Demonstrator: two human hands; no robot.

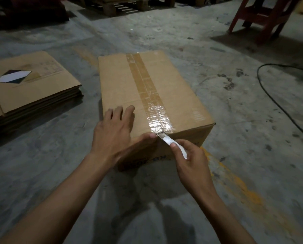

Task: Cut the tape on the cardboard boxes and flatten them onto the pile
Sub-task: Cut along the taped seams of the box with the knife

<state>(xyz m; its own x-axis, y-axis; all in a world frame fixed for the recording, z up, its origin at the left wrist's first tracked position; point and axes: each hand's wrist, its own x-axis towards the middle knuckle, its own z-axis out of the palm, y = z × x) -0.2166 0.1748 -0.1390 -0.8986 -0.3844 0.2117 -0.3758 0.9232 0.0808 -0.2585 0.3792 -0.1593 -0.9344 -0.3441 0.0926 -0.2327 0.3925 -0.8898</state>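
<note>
A closed brown cardboard box (179, 95) stands on the concrete floor in the middle. A strip of clear tape (147, 88) runs along its top seam from the far edge to the near edge. My left hand (117, 131) lies flat on the near left part of the box top, thumb at the near edge. My right hand (191, 159) grips a white knife (171, 142); its blade tip touches the tape at the near top edge. A pile of flattened boxes (29, 92) lies to the left.
A black cable (277, 101) curves across the floor at the right. A red stool (263, 16) stands at the back right. Wooden pallets (122, 4) sit along the back. An orange painted line (235, 180) marks the floor near the box.
</note>
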